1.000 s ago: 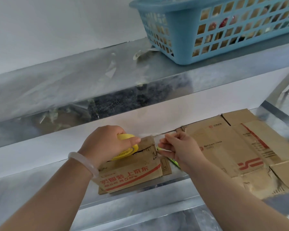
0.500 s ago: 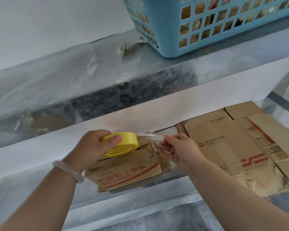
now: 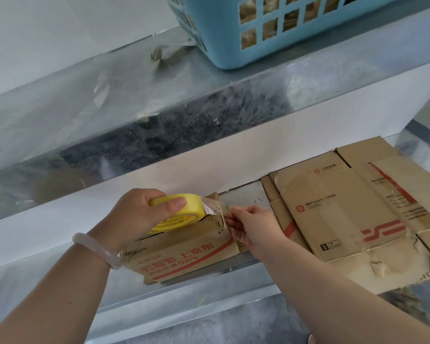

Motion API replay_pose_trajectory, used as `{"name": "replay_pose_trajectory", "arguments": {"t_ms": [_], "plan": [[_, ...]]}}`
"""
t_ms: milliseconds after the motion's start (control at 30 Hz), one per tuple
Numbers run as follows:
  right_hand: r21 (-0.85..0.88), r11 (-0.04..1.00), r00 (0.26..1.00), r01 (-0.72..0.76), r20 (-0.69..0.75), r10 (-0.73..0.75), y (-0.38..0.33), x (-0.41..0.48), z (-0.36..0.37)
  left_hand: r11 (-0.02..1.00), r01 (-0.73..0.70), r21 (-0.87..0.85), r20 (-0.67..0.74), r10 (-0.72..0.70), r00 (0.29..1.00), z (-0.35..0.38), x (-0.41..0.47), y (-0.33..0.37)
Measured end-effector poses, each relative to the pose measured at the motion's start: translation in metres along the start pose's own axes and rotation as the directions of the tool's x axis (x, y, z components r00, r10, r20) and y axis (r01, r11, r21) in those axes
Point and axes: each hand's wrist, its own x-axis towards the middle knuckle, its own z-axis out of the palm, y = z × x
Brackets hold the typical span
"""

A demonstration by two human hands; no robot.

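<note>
Taping step: the tape roll (image 3: 176,212) is gripped by the left hand (image 3: 137,214), its free end (image 3: 216,209) pinched by the right hand (image 3: 255,228); pressing onto the carton (image 3: 184,254) is judged due next.

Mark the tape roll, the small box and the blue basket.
tape roll (image 3: 181,219): head view, yellow side under thumb.
small box (image 3: 184,254): head view, printed front face.
blue basket (image 3: 221,33): head view, solid corner wall.

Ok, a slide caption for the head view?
Left hand holds yellow tape roll on cardboard box; right hand pinches its loose strip.
</note>
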Motion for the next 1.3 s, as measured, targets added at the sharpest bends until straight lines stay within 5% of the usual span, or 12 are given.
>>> {"name": "replay_pose_trajectory", "arguments": {"t_ms": [300,733,833,900,1000,1133,1300], "plan": [[-0.304,0.952,0.994,0.038,-0.081,-0.066,0.012,0.001,0.004,1.000,0.007,-0.007,0.011,-0.007,1.000,-0.002,-0.003,0.006],[-0.073,0.991,0.993,-0.113,-0.028,0.111,0.024,0.012,0.001,0.998,0.013,-0.055,0.068,-0.009,0.998,-0.003,-0.003,0.005],[-0.190,0.978,0.995,-0.088,-0.056,0.079,0.016,0.004,-0.001,0.999,0.005,-0.051,0.058,-0.002,0.998,-0.004,-0.001,0.004],[-0.396,0.911,0.987,0.113,-0.057,-0.147,0.008,-0.007,-0.002,0.999,-0.001,-0.034,0.048,0.002,0.999,-0.004,0.001,0.003],[-0.432,0.758,0.872,0.488,0.198,-0.448,-0.005,-0.026,0.005,1.000,-0.011,-0.028,0.059,0.013,0.998,-0.006,0.002,0.004],[-0.662,0.374,0.757,0.650,0.523,-0.391,-0.013,-0.021,0.014,0.999,-0.007,-0.050,0.080,0.011,0.997,-0.009,0.003,0.002],[-0.602,0.261,0.647,0.754,0.615,-0.450,-0.007,-0.010,0.009,0.997,-0.071,-0.016,0.059,0.072,0.996,-0.009,0.004,-0.007]]}}
